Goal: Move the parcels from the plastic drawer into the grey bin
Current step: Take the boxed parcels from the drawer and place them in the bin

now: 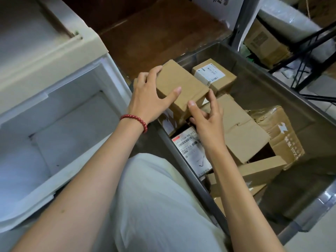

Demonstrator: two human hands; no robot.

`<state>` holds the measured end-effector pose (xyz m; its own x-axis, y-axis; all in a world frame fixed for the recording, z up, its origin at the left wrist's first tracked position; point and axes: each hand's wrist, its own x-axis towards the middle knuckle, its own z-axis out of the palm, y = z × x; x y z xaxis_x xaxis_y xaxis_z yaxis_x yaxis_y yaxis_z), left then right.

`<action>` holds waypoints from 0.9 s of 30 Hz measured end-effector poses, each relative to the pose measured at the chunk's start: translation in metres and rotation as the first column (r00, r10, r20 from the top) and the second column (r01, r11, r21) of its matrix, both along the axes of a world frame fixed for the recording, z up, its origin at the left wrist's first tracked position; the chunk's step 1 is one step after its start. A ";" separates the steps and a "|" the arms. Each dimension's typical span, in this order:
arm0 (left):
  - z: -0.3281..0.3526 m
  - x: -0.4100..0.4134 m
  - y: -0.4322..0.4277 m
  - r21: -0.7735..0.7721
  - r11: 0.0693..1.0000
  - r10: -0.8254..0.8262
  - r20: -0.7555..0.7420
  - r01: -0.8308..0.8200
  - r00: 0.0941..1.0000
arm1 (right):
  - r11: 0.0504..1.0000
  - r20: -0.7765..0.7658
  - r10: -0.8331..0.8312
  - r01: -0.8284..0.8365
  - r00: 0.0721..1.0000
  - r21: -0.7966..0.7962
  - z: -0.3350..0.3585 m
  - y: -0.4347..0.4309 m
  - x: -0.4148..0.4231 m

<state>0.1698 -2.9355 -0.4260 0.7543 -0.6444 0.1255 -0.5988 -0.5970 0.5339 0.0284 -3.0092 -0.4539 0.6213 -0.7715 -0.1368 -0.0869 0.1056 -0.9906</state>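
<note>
A plain brown cardboard parcel (181, 84) sits over the near-left corner of the grey bin (283, 99), on top of other parcels. My left hand (151, 95) grips its left end, fingers over the far edge and thumb on top. My right hand (207, 117) pinches its right end between thumb and fingers. The white plastic drawer (60, 139) stands pulled out at the left, and no parcel shows inside it. Several parcels lie in the bin, among them a labelled box (213, 75) at the far end and a white-labelled one (190, 150) under my right wrist.
The drawer cabinet's cream top (41, 48) fills the upper left. A brown wooden surface (160, 30) lies behind the bin. At the upper right a metal shelf frame (309, 51) holds cardboard boxes and a white bundle. My light-clothed lap (154, 206) is between drawer and bin.
</note>
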 end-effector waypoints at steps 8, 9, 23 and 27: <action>-0.009 -0.001 -0.005 0.123 0.992 -0.008 0.041 0.003 0.999 | 0.994 -0.139 0.039 -0.052 0.990 -0.092 -0.017 0.001 -0.003; -0.013 -0.004 -0.004 0.159 0.987 -0.009 0.027 0.005 1.000 | 0.993 -0.157 0.034 -0.052 0.987 -0.110 -0.019 0.001 -0.004; -0.024 -0.020 0.013 0.373 0.924 -0.148 0.157 0.081 0.976 | 0.808 -0.484 0.101 -0.355 0.869 -0.469 -0.014 0.000 -0.003; -0.005 -0.037 0.030 0.260 0.965 -0.098 0.234 0.035 0.967 | 0.816 -0.421 0.028 -0.264 0.907 -0.514 0.002 0.004 -0.013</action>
